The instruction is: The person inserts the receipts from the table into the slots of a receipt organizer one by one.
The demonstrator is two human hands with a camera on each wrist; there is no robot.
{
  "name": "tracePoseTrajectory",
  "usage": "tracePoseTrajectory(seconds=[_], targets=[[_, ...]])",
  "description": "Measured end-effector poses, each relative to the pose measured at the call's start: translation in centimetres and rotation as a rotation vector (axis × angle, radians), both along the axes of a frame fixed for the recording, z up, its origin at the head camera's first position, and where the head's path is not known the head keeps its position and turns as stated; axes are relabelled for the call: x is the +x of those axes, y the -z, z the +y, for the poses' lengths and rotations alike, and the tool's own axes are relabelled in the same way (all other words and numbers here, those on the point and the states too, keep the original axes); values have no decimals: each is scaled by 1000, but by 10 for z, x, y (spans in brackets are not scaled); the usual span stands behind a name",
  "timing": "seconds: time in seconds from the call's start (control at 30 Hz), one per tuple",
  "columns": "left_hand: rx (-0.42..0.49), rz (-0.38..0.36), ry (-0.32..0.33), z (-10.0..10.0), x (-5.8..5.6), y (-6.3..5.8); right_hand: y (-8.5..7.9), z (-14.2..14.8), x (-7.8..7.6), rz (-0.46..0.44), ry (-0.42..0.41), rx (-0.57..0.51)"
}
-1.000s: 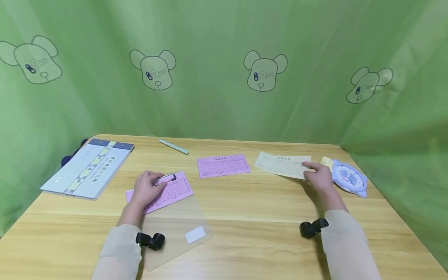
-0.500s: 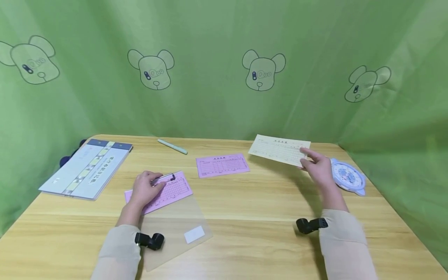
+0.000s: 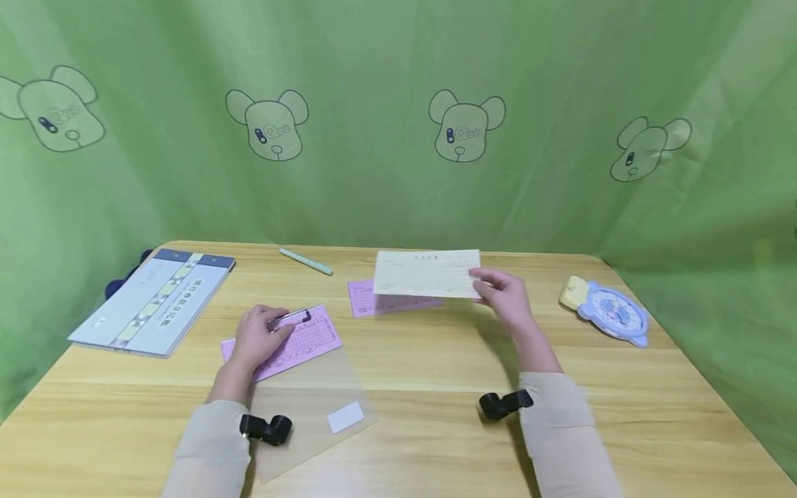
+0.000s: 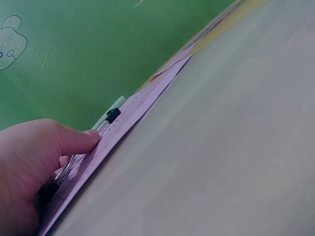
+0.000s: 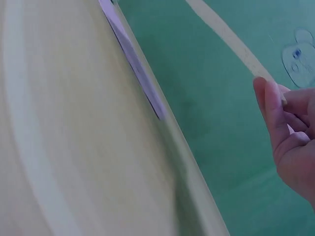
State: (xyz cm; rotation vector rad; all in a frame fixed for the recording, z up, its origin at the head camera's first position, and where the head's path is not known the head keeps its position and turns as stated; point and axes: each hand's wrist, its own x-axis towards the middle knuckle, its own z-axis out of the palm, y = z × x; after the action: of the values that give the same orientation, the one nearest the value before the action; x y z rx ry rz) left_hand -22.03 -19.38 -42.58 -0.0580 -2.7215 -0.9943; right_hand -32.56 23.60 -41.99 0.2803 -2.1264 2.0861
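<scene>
In the head view my left hand [image 3: 257,340] grips the metal clip [image 3: 301,317] at the top of a translucent clipboard [image 3: 299,411]. Under that clip lies a pink printed form [image 3: 314,340], partly covered by the hand. The left wrist view has the thumb [image 4: 81,141] pressed along the clip. My right hand [image 3: 507,299] pinches the right edge of a cream paper form [image 3: 426,273] between thumb and fingers. This sheet is raised above the table and overlaps a second pink form [image 3: 363,301] in the head view. Edge-on, the cream form shows as a thin strip in the right wrist view.
A pale blue account book [image 3: 149,301] lies at the left edge of the wooden table [image 3: 436,429]. Behind the forms is a mint-green pen [image 3: 305,261]. At the right sit a blue round dial-faced object [image 3: 616,312] and a small yellow block [image 3: 573,292]. A green curtain [image 3: 367,180] stands behind.
The right hand has lifted the cream form off the table and carried it left, over the pink form. The yellow block shows fully again. The left hand stays at the clip.
</scene>
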Motion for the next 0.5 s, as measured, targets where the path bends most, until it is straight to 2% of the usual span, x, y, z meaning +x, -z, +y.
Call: tracePoseTrajectory(seconds=[0.07,0.2,0.3,0.4,0.5], targets=[[0,-2,0,0,0,0,-6,-16,10,-38,-62,-4],[-4,-4,3,0,0,0,-39,-54,46,-124,-158,75],[-8,7,10,-1,0,0,-59,-77,66,-182,-201,124],[-10,13,15,-1,0,0,-57,-90,69,-223,-250,133],[-7,14,16,-1,0,1,-47,-100,67,-236,-289,178]])
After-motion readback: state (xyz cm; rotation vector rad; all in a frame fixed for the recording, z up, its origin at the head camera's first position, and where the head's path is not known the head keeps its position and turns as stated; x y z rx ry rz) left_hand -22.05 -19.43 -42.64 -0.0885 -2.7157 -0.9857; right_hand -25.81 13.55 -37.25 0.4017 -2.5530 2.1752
